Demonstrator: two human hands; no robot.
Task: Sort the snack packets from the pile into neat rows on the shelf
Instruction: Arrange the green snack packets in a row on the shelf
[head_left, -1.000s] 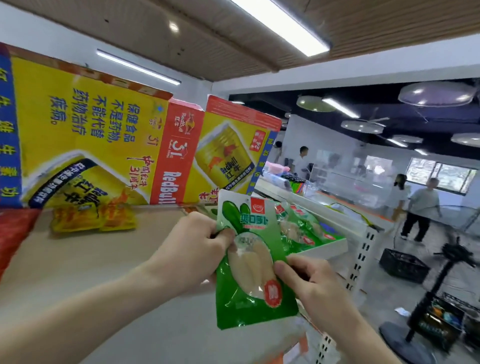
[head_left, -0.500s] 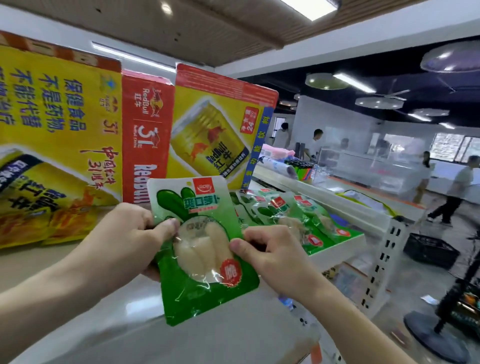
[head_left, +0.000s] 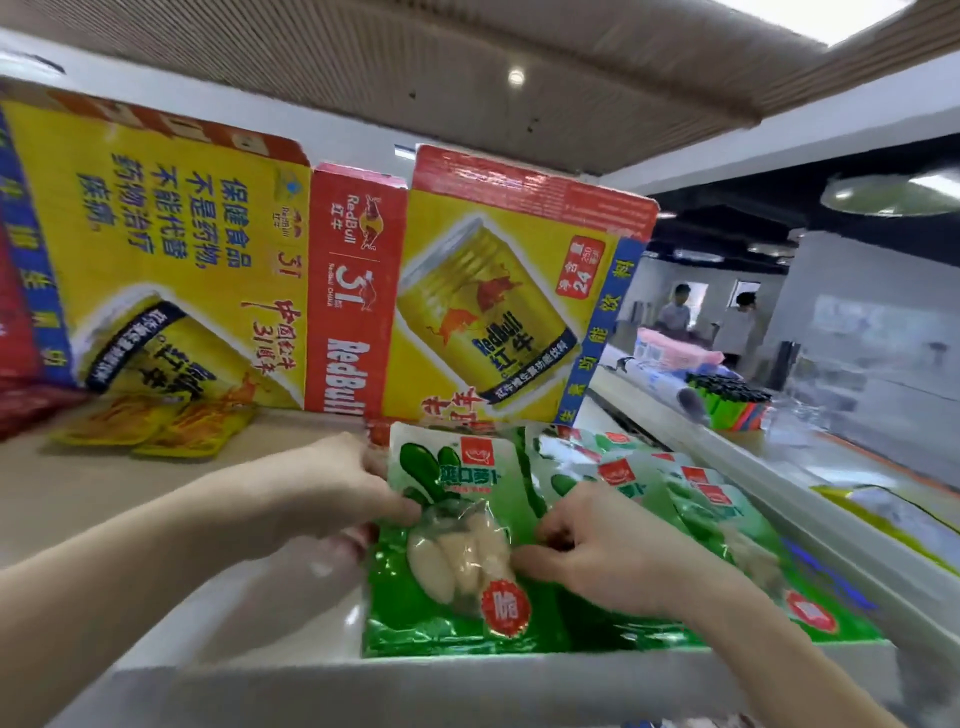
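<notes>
A green snack packet (head_left: 457, 525) with a clear window of pale pieces lies low over the white shelf (head_left: 260, 613), near its front edge. My left hand (head_left: 343, 488) pinches its left edge. My right hand (head_left: 592, 545) pinches its right side with curled fingers. To its right, several matching green packets (head_left: 675, 499) overlap in a row on the same shelf, partly hidden by my right hand.
Flattened yellow and red RedBull cartons (head_left: 332, 291) stand as a back wall behind the shelf. Yellow packets (head_left: 156, 421) lie at the back left, red ones (head_left: 26, 410) at the far left. Another shelf (head_left: 779, 467) runs off right; two people stand far behind.
Both hands have brought the green packet down and forward from chest height to the shelf, beside the row of matching packets. The view has tilted down toward the shelf.
</notes>
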